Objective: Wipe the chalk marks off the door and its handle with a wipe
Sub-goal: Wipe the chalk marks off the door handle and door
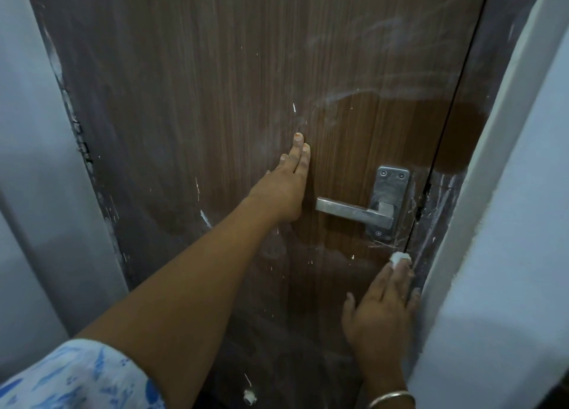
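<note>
A brown wood-grain door [215,85] fills the view, with faint white chalk smears [385,63] at its upper right and thin chalk lines [380,243] just below the handle plate. A metal lever handle [354,213] on a screwed plate sits at the right. My left hand [286,186] lies flat on the door, fingers together, left of the lever. My right hand [381,304] presses a small white wipe [400,258] under its fingertips against the door's right edge, below the handle. A darker patch surrounds the handle.
A dark door frame [443,211] with white streaks runs down the right, beside a pale wall [508,223]. Another pale wall [30,162] stands at the left. A small white scrap [249,397] lies at the bottom of the door.
</note>
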Demonstrator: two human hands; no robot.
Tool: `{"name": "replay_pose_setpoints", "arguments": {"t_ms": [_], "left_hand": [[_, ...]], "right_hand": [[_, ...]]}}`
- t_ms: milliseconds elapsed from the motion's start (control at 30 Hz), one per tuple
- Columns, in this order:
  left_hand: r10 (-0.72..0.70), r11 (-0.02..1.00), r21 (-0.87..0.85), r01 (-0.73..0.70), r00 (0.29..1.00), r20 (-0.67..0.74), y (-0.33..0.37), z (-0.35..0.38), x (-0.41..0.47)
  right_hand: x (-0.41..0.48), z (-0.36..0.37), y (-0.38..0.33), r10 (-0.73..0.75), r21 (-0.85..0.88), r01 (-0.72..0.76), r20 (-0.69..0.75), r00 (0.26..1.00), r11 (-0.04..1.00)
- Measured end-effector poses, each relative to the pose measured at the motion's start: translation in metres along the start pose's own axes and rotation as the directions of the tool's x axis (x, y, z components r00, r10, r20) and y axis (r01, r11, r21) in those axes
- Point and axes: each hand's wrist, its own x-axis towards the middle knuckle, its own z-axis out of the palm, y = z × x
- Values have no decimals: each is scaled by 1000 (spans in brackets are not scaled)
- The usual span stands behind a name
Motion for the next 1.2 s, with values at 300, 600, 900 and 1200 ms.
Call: {"name": "replay_pose_setpoints", "arguments": {"t_ms": [300, 600, 900, 1200], "left_hand": [[-23, 999, -22, 23, 999, 30, 7, -5, -3], [133, 991, 56, -125, 976, -170, 54, 0, -26], [270, 953, 136, -272, 962, 35, 76, 12, -7], [239, 966, 64, -251, 959, 152, 78, 4, 1]], "right_hand": [[0, 4, -13, -138, 1, 138, 20, 990, 990], [5, -1, -20, -160, 16, 160, 51, 986, 987], [12, -13, -37, -93, 80, 90, 36, 995, 993], [13, -15, -31, 96, 186, -84, -55, 994, 979]]}}
